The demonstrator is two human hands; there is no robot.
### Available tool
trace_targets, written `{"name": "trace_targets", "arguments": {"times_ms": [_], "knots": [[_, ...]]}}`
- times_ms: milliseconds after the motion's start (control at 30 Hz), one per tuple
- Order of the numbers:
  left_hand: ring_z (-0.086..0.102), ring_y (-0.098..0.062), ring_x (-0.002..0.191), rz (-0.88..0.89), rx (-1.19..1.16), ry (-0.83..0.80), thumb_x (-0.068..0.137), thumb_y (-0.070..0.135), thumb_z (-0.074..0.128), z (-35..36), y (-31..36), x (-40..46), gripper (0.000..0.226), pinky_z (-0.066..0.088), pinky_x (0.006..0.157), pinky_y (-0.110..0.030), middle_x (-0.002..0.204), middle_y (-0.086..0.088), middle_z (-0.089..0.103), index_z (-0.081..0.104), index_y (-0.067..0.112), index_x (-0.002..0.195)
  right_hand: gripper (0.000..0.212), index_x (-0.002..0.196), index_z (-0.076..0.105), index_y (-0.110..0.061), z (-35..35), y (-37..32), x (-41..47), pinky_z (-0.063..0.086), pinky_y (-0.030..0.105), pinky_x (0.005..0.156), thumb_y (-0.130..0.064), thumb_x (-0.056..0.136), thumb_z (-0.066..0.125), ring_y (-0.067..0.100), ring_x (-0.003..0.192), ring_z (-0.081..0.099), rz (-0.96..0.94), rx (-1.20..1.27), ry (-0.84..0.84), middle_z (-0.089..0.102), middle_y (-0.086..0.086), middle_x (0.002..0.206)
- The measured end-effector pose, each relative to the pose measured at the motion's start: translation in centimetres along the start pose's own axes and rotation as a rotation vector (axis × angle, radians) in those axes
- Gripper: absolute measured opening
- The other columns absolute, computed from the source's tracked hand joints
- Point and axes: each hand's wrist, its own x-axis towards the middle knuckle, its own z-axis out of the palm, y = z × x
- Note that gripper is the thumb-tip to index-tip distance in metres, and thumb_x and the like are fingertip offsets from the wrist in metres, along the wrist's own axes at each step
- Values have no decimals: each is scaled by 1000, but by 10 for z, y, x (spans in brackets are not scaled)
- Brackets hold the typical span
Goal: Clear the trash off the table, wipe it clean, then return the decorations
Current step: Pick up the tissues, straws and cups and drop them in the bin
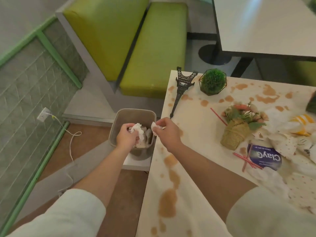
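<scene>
Pale sleeves [65,212] fill the bottom of the view, and both forearms reach forward to the trash bin [118,120] standing on the floor just beside the table's [196,134] left edge. Directly over the bin's mouth, the left hand [127,136] has its fingers curled round a crumpled tissue [138,129]. The right hand [166,132] pinches a second tissue wad [154,128] right at the bin's table-side rim, so its piece hangs about on the line between rim and tabletop rather than squarely over the opening. The left hand looks ready to let go; the right probably needs a short move further over the bin first. More trash lies on the table well to the right of the bin: red straws [246,159], a blue wipes packet [264,157] and crumpled papers [283,146], nearer the right hand. An Eiffel Tower model [181,89], a green ball plant [212,82] and a tipped flower basket [236,134] sit among brown spills [168,204].
</scene>
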Motion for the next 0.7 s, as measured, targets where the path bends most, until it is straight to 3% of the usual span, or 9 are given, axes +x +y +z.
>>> {"name": "trace_targets", "arguments": {"times_ms": [167, 333, 467, 600, 700], "knots": [[53, -20, 63, -114, 103, -79, 92, 19, 58, -12, -11, 33, 23, 46, 65, -33, 89, -10, 65, 60, 21, 115, 10, 98, 59, -20, 35, -4, 27, 43, 19, 75, -21, 90, 65, 12, 92, 58, -9, -88, -29, 62, -3, 101], [61, -42, 80, -52, 93, -30, 85, 35, 55, -19, -21, 48, 17, 50, 69, -51, 112, -24, 64, 62, 26, 98, 17, 109, 61, -18, 54, -4, 42, 43, 23, 82, -21, 93, 61, 14, 97, 58, 1, -167, -59, 63, -1, 110], [54, -20, 69, 8, 83, -55, 91, 34, 54, -16, -7, 38, 19, 42, 64, -34, 89, -7, 68, 64, 21, 100, 33, 127, 58, -13, 52, -3, 38, 47, 28, 96, -18, 95, 57, 19, 114, 58, 64, -179, -142, 62, 4, 125], [62, -18, 85, 54, 130, -69, 93, 38, 54, -3, 0, 27, 17, 53, 75, -36, 94, 3, 67, 63, 24, 99, 23, 116, 65, -16, 28, 3, 24, 40, 11, 72, -16, 95, 56, 10, 93, 56, 71, -114, -43, 64, -3, 107], [61, -17, 90, 78, 166, -121, 94, 37, 54, 18, 6, 10, 16, 51, 77, -33, 95, 3, 66, 63, 25, 100, 17, 106, 68, -16, -4, 13, 8, 40, 14, 63, -19, 94, 56, 10, 83, 56, 85, -61, 61, 62, -6, 94]]}}
